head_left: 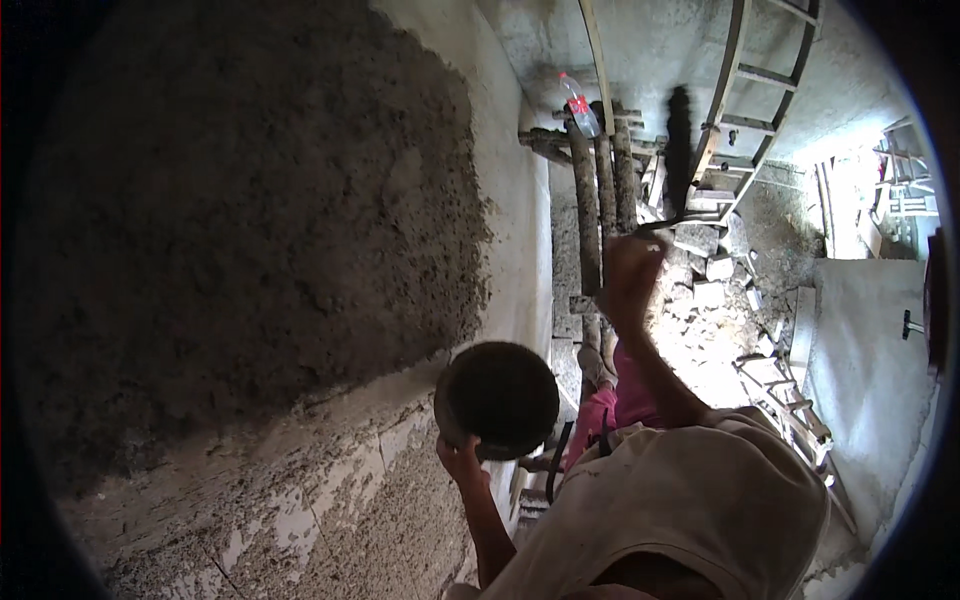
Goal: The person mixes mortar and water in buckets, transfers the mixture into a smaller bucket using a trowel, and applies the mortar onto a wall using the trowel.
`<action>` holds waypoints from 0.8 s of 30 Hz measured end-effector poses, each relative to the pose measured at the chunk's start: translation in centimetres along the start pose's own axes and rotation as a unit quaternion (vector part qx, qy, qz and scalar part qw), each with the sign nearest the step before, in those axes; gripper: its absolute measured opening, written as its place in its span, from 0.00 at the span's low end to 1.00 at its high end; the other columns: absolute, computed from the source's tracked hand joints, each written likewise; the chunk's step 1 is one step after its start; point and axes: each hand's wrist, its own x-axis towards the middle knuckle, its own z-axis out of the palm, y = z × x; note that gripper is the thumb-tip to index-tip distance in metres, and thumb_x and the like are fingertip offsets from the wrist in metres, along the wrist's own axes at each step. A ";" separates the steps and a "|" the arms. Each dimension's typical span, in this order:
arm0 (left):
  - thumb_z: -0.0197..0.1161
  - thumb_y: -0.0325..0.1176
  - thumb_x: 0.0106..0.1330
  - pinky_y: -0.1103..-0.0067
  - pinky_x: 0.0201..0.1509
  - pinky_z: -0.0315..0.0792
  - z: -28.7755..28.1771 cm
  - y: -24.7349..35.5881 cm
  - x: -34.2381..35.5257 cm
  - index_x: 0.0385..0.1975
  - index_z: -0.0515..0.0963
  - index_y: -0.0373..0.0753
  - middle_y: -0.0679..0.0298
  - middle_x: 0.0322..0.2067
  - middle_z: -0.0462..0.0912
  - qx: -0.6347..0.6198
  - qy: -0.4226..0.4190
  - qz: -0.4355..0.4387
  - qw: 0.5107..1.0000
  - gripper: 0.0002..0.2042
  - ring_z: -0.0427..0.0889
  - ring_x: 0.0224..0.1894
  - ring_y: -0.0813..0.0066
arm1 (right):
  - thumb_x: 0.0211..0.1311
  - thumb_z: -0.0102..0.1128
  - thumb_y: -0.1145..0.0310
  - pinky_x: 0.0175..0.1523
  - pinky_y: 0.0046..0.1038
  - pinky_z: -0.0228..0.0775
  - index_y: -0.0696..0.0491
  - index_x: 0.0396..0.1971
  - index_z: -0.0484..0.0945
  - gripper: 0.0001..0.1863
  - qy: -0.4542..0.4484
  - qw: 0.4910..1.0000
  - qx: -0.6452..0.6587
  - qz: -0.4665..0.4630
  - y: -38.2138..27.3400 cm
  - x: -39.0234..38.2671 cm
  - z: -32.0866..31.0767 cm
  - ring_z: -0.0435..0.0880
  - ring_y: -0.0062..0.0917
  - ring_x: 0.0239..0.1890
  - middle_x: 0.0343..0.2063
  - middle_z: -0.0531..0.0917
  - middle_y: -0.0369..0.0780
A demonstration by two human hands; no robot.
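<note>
My left hand (460, 462) grips the near rim of a round black rubber bowl (500, 400), thumb over the edge. The bowl is tilted against the lower border of a dark, rough patch of wet mortar (280, 190) on the wall at my left. Its inside is too dark to make out any contents. Out to the right, my raised right hand (632, 272) is closed round the handle of what looks like a trowel (682, 160). A thin bent shank runs from the fist, and a long dark shape stands above it. The fist is slightly blurred.
Below me, rough wooden poles (607, 190) form a narrow scaffold. A plastic bottle (580, 108) with a red cap rests at its far end. A wooden ladder (755, 110) leans on the far wall. Broken blocks and rubble (705, 290) cover the floor at right.
</note>
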 end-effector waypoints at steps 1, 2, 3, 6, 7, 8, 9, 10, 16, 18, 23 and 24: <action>0.66 0.24 0.40 0.73 0.47 0.72 -0.4 -0.2 -0.2 0.47 0.70 0.32 0.61 0.44 0.73 0.053 0.008 0.031 0.998 0.28 0.73 0.45 0.68 | 0.67 0.53 0.62 0.39 0.32 0.71 0.55 0.48 0.69 0.15 -0.019 1.000 -0.003 0.010 0.4 -1.3 4.0 0.77 0.29 0.36 0.36 0.76 0.42; 0.66 0.23 0.39 0.74 0.49 0.71 -0.7 -0.4 -0.9 0.47 0.69 0.32 0.61 0.44 0.72 0.106 0.024 0.062 0.992 0.29 0.73 0.45 0.68 | 0.67 0.51 0.62 0.41 0.34 0.71 0.55 0.48 0.70 0.15 -0.058 0.998 -0.006 0.020 0.2 -3.1 9.0 0.77 0.32 0.38 0.38 0.76 0.44; 0.66 0.23 0.39 0.74 0.49 0.71 -0.7 -0.7 -1.7 0.47 0.69 0.32 0.61 0.44 0.72 0.107 0.021 0.063 0.992 0.29 0.73 0.45 0.68 | 0.67 0.50 0.61 0.43 0.36 0.71 0.55 0.48 0.71 0.15 -0.113 0.993 -0.009 0.030 -0.8 -5.9 13.8 0.78 0.34 0.41 0.40 0.76 0.45; 0.67 0.24 0.39 0.75 0.48 0.71 -2.9 -0.5 -2.4 0.46 0.70 0.32 0.61 0.42 0.73 0.129 0.005 0.033 0.991 0.27 0.74 0.43 0.68 | 0.67 0.51 0.62 0.41 0.40 0.72 0.56 0.50 0.66 0.17 -0.340 0.928 0.143 0.047 -15.1 -16.7 20.3 0.79 0.38 0.39 0.40 0.76 0.47; 0.67 0.24 0.40 0.75 0.48 0.71 -3.7 -0.7 -2.5 0.46 0.71 0.32 0.61 0.42 0.73 0.119 0.008 0.035 0.992 0.27 0.74 0.43 0.69 | 0.66 0.52 0.63 0.39 0.41 0.72 0.56 0.52 0.63 0.19 -0.410 0.884 0.218 0.049 -21.7 -19.4 18.9 0.79 0.38 0.37 0.39 0.75 0.47; 0.67 0.24 0.40 0.75 0.48 0.71 -4.3 -0.8 -3.0 0.46 0.71 0.32 0.61 0.42 0.73 0.103 0.016 0.036 0.994 0.27 0.74 0.43 0.69 | 0.66 0.53 0.64 0.37 0.41 0.73 0.56 0.53 0.60 0.21 -0.471 0.835 0.281 0.039 -27.1 -20.8 16.2 0.79 0.39 0.36 0.38 0.75 0.48; 0.67 0.24 0.41 0.75 0.47 0.71 -4.9 -1.0 -3.1 0.47 0.71 0.32 0.61 0.42 0.73 0.088 0.023 0.037 0.995 0.27 0.74 0.42 0.70 | 0.65 0.55 0.66 0.35 0.42 0.73 0.57 0.55 0.58 0.23 -0.513 0.792 0.330 0.020 -30.8 -21.2 13.0 0.79 0.39 0.34 0.37 0.75 0.48; 0.67 0.25 0.41 0.75 0.47 0.71 -5.3 -1.2 -2.9 0.47 0.71 0.32 0.62 0.41 0.73 0.074 0.028 0.036 0.996 0.27 0.74 0.42 0.70 | 0.63 0.58 0.67 0.37 0.45 0.72 0.55 0.58 0.54 0.28 -0.569 0.728 0.383 0.016 -31.4 -20.7 10.4 0.80 0.42 0.35 0.40 0.74 0.49; 0.67 0.26 0.44 0.76 0.45 0.73 -4.6 -2.7 -1.9 0.48 0.72 0.32 0.62 0.40 0.73 0.015 0.008 0.052 0.998 0.26 0.75 0.40 0.74 | 0.64 0.56 0.56 0.49 0.42 0.75 0.46 0.47 0.77 0.15 -0.637 0.599 -0.159 -0.458 -12.9 -16.1 0.1 0.76 0.39 0.54 0.52 0.73 0.44; 0.66 0.27 0.45 0.77 0.41 0.71 -1.5 0.2 -3.2 0.46 0.72 0.33 0.61 0.39 0.74 0.009 0.006 0.102 0.995 0.23 0.73 0.39 0.72 | 0.57 0.59 0.63 0.43 0.39 0.77 0.48 0.44 0.77 0.15 -0.624 0.722 -0.219 -0.205 -6.8 -14.9 -5.3 0.76 0.36 0.53 0.52 0.74 0.42; 0.66 0.22 0.44 0.77 0.42 0.72 0.6 0.8 -0.2 0.49 0.70 0.31 0.60 0.41 0.74 -0.013 -0.061 0.156 0.986 0.26 0.75 0.37 0.71 | 0.63 0.53 0.64 0.26 0.41 0.74 0.56 0.54 0.64 0.22 -0.486 0.662 -0.485 -0.301 -2.7 -15.6 -6.7 0.81 0.38 0.22 0.31 0.76 0.46; 0.66 0.22 0.44 0.75 0.46 0.73 1.0 2.1 -0.2 0.53 0.66 0.31 0.58 0.44 0.75 -0.006 -0.083 0.141 0.986 0.31 0.76 0.41 0.68 | 0.62 0.53 0.65 0.26 0.40 0.74 0.57 0.53 0.65 0.21 -0.478 0.664 -0.486 -0.308 -3.1 -15.0 -6.0 0.82 0.37 0.22 0.31 0.76 0.45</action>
